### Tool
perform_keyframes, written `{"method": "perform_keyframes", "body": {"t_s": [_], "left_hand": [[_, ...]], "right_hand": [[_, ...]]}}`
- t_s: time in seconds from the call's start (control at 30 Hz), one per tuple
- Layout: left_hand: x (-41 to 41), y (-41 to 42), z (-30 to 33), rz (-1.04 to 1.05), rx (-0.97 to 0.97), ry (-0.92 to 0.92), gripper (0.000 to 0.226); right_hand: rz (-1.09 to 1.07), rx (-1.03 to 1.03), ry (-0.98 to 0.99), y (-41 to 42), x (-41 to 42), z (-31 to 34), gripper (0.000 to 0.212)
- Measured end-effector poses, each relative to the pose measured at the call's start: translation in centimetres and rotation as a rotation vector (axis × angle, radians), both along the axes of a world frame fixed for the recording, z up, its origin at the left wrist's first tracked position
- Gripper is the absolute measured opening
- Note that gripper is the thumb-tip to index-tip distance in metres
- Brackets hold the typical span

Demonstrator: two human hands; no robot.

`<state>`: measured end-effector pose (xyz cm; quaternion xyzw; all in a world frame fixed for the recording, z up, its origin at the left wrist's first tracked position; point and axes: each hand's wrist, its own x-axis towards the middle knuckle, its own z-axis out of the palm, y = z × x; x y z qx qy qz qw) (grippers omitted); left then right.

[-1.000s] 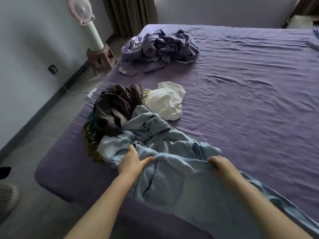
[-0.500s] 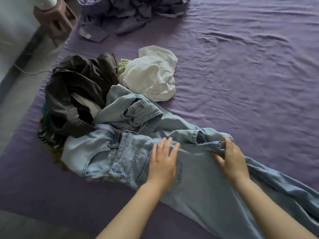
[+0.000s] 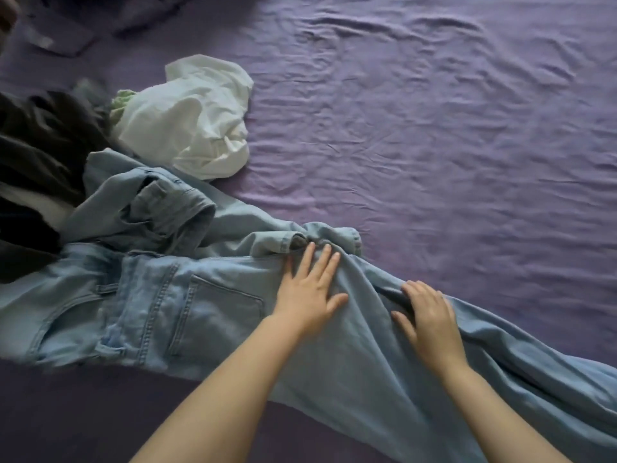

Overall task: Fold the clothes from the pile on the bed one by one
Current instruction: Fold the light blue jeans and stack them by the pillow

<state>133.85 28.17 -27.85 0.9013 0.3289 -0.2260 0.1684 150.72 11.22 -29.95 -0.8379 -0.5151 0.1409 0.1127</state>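
Note:
Light blue jeans (image 3: 207,312) lie spread along the near edge of the purple bed (image 3: 434,128), back pocket up, legs running off to the lower right. My left hand (image 3: 310,289) presses flat on the seat, fingers straight and spread. My right hand (image 3: 427,315) rests on the upper leg beside a raised fold, fingers slightly bent. To the left, the pile holds a dark garment (image 3: 43,145), a white garment (image 3: 190,118) and a bunched stretch of light denim (image 3: 143,208); I cannot tell whether that denim belongs to the same jeans.
A small green piece of cloth (image 3: 122,100) shows beside the white garment. A crumpled purple-grey heap (image 3: 133,11) lies blurred at the top left. The wrinkled sheet stretches bare to the right and far side. The bed's near edge runs along the bottom left.
Both hands slid right along the jeans. My right hand let go of the waistband and now lies on the leg. The view dropped closer to the bed.

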Motion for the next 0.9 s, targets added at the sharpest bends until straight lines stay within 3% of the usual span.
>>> {"method": "perform_keyframes", "body": {"t_s": [0.17,0.33,0.5,0.6,0.67,0.77,0.83,0.9], "left_hand": [[3.0,1.5,-1.4,0.135,-0.032,0.124,0.079],[5.9,-3.3,0.1,0.255,0.152,0.073,0.076],[13.1,-10.0,0.1,-0.188,0.148,-0.177,0.046],[16.7,-11.2,0.6,-0.239,0.093,-0.315,0.016],[18.4,-10.9,0.5,-0.185,0.127,-0.372,0.007],[20.9,-9.2,0.6,0.067,0.177,-0.343,0.013],[22.1,-8.8,0.4,0.096,0.196,-0.277,0.02],[22.8,-9.1,-0.2,0.075,0.151,-0.236,0.022]], "right_hand": [[0.049,0.029,-0.063,-3.7,4.9,-0.7,0.063],[0.028,0.006,-0.153,-8.3,9.2,-0.6,0.047],[-0.004,-0.006,-0.182,-11.3,12.6,0.6,0.035],[-0.013,0.012,-0.183,-11.1,14.7,1.7,0.034],[0.013,0.043,-0.205,-9.8,16.6,2.1,0.034],[0.071,0.125,-0.167,-7.4,19.4,2.2,0.028],[0.121,0.045,-0.048,-6.9,20.7,2.3,0.022],[0.136,-0.118,0.042,-8.4,21.8,2.8,0.031]]}}
